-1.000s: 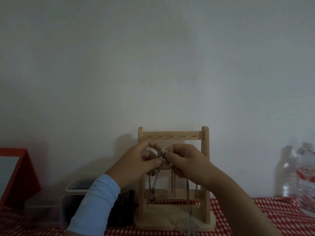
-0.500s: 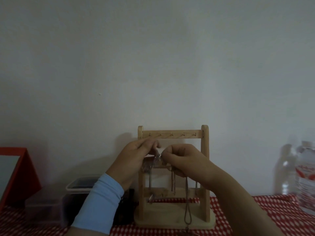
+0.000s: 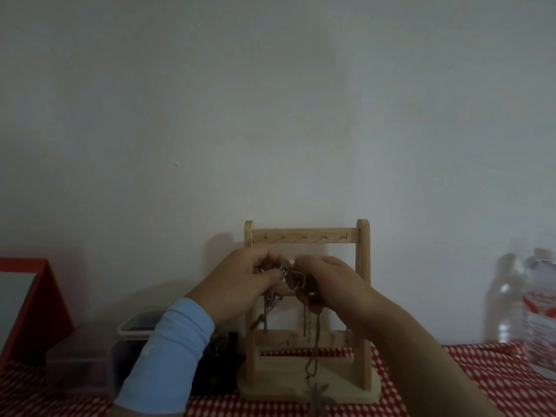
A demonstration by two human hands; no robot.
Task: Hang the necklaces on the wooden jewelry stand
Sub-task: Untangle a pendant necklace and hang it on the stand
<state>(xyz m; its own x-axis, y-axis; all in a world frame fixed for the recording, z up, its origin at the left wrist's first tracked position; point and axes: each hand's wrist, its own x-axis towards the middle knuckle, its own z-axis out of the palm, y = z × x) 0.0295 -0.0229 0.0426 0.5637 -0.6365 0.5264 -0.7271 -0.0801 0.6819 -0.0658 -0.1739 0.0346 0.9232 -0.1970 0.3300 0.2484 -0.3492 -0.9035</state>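
A wooden jewelry stand [image 3: 362, 266] stands on the red checked cloth against the wall. Its top bar with small hooks [image 3: 305, 236] carries nothing. In front of its middle bar, my left hand [image 3: 237, 284] and my right hand [image 3: 334, 284] pinch the two ends of a metal necklace [image 3: 313, 356] close together. Its chain hangs down between the uprights to the stand's base, with a pendant near the bottom edge. Other chains [image 3: 269, 305] dangle behind my hands from the middle bar, which is mostly hidden.
A clear lidded plastic box [image 3: 135, 329] and dark items sit left of the stand. A red-framed board [image 3: 33, 302] leans at the far left. Clear plastic water bottles [image 3: 538, 311] stand at the right edge. The wall is right behind the stand.
Both hands have dropped slightly from just below the top bar to the middle bar level. The necklace's loop hangs lower, with its pendant reaching past the base.
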